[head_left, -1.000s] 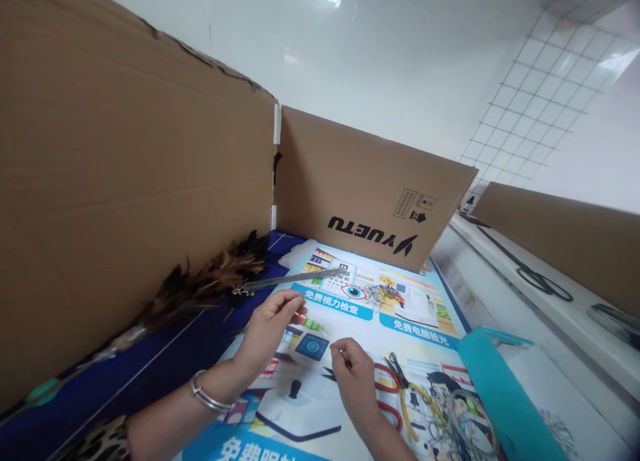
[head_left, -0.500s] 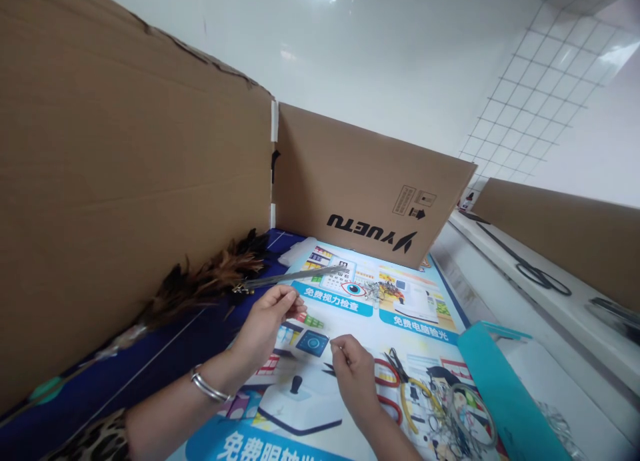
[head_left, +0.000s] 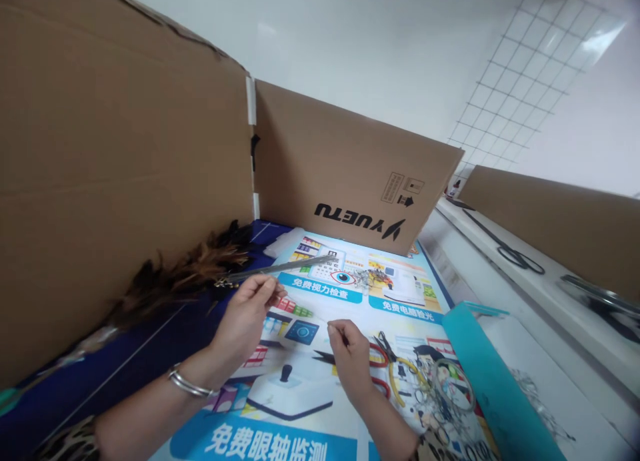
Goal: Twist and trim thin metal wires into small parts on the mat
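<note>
Head view: pinching with left hand [head_left: 247, 317] and right hand [head_left: 351, 357], cannot tell what; scissors handles [head_left: 379, 365] at latter's four o'clock.

We see red on the scissors' handles [head_left: 379, 355], with black blades, and yellow on the pliers' grips [head_left: 393, 384]. Bright teal covers the case flap [head_left: 493, 361]; silver marks the bracelet [head_left: 190, 383]. Our sleeve [head_left: 75, 441] is leopard-print. The feathers [head_left: 197, 264] mix brown and black over deep blue cloth [head_left: 155, 341]. We read white characters on sky-blue bands [head_left: 285, 443], and black lettering on brown cardboard [head_left: 295, 147].
</note>
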{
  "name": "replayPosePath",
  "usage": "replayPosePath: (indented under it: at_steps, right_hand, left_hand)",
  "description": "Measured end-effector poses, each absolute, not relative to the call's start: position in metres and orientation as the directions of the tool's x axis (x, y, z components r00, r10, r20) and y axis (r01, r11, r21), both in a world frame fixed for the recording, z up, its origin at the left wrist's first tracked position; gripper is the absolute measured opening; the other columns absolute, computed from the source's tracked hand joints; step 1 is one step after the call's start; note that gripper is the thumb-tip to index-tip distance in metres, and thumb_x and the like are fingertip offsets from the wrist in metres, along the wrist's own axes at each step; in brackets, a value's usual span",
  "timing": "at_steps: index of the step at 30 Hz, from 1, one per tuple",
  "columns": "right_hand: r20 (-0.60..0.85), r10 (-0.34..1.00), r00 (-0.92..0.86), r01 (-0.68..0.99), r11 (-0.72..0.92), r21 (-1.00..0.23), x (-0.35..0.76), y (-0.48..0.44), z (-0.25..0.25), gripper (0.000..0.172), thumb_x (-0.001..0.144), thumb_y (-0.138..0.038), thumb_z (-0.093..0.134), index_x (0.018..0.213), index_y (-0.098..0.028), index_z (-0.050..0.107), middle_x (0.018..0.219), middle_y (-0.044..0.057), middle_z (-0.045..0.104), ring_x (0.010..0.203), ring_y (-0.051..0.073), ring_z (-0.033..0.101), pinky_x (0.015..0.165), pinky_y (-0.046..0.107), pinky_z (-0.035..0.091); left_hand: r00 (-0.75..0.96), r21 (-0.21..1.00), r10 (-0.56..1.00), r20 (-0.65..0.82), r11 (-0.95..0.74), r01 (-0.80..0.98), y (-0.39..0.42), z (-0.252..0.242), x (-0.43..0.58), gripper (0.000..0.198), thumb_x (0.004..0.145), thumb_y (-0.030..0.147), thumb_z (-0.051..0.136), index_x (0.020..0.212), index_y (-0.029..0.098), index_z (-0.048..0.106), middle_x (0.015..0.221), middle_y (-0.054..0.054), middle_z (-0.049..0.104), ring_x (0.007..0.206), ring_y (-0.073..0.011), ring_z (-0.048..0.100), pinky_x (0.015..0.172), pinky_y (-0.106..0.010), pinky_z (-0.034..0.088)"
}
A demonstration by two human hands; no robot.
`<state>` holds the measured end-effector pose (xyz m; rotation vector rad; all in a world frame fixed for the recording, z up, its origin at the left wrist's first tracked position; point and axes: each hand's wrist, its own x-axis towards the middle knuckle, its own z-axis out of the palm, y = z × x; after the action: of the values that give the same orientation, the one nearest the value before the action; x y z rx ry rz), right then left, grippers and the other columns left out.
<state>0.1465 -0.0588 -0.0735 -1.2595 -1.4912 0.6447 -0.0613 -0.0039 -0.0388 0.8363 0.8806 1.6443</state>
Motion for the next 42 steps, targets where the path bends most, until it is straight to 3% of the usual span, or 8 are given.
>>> replayPosePath:
  at_steps: [6, 12, 17, 27, 33, 42]
  right_hand:
    - [0.404, 0.911, 0.087, 0.366, 0.348, -0.863, 0.148, -0.059, -0.078, 0.023, 0.098, -0.033, 0.056, 0.093, -0.02, 0.074, 0.08, 0.003, 0.072, 0.074, 0.018, 0.066, 0.071, 0.028, 0.053]
    - [0.542, 0.84, -0.001, 0.498, 0.471, -0.728, 0.151, -0.059, -0.082, 0.023, 0.101, -0.03, 0.055, 0.099, -0.023, 0.077, 0.089, 0.006, 0.077, 0.08, 0.019, 0.07, 0.073, 0.03, 0.056]
    - [0.616, 0.787, -0.04, 0.486, 0.554, -0.676, 0.153, -0.055, -0.088, 0.024, 0.102, -0.03, 0.056, 0.109, -0.026, 0.079, 0.085, 0.005, 0.078, 0.08, 0.02, 0.073, 0.074, 0.032, 0.059]
    - [0.597, 0.798, -0.082, 0.614, 0.512, -0.601, 0.153, -0.051, -0.093, 0.024, 0.102, -0.027, 0.056, 0.108, -0.024, 0.08, 0.096, 0.007, 0.08, 0.09, 0.022, 0.073, 0.086, 0.035, 0.059]
    - [0.61, 0.779, -0.148, 0.691, 0.523, -0.499, 0.15, -0.051, -0.096, 0.021, 0.099, -0.026, 0.06, 0.113, -0.021, 0.075, 0.092, 0.008, 0.075, 0.086, 0.022, 0.069, 0.081, 0.034, 0.057]
    - [0.656, 0.754, -0.044, 0.65, 0.52, -0.554, 0.15, -0.05, -0.098, 0.012, 0.096, -0.025, 0.063, 0.105, -0.02, 0.069, 0.081, 0.003, 0.07, 0.069, 0.018, 0.064, 0.07, 0.03, 0.054]
  left_hand:
    - [-0.225, 0.88, 0.973, 0.053, -0.153, -0.451, 0.0, -0.047, -0.065, 0.032, 0.077, 0.048, 0.083, 0.084, 0.021, 0.066, 0.082, 0.002, 0.067, 0.082, -0.0151, 0.061, 0.078, -0.027, 0.047]
    - [-0.213, 0.871, 0.977, 0.017, -0.119, -0.477, 0.003, -0.05, -0.069, 0.037, 0.071, 0.048, 0.086, 0.084, 0.02, 0.065, 0.083, 0.001, 0.068, 0.08, -0.0159, 0.064, 0.074, -0.027, 0.05]
    - [-0.181, 0.866, 0.983, -0.002, -0.089, -0.493, 0.007, -0.053, -0.072, 0.034, 0.07, 0.043, 0.087, 0.082, 0.019, 0.066, 0.079, 0.001, 0.066, 0.073, -0.0147, 0.062, 0.064, -0.025, 0.048]
    - [-0.296, 0.924, 0.928, 0.228, -0.302, -0.234, 0.004, -0.048, -0.072, 0.02, 0.084, 0.041, 0.077, 0.086, 0.023, 0.07, 0.082, 0.001, 0.069, 0.08, -0.016, 0.06, 0.078, -0.026, 0.048]
    - [-0.285, 0.93, 0.909, 0.304, -0.348, -0.118, -0.003, -0.043, -0.071, 0.016, 0.087, 0.04, 0.072, 0.086, 0.024, 0.069, 0.082, 0.001, 0.069, 0.08, -0.0181, 0.061, 0.078, -0.027, 0.048]
    - [-0.314, 0.942, 0.899, 0.304, -0.332, -0.04, 0.004, -0.048, -0.076, 0.015, 0.088, 0.039, 0.071, 0.088, 0.024, 0.069, 0.082, 0.001, 0.069, 0.079, -0.0193, 0.061, 0.078, -0.03, 0.049]
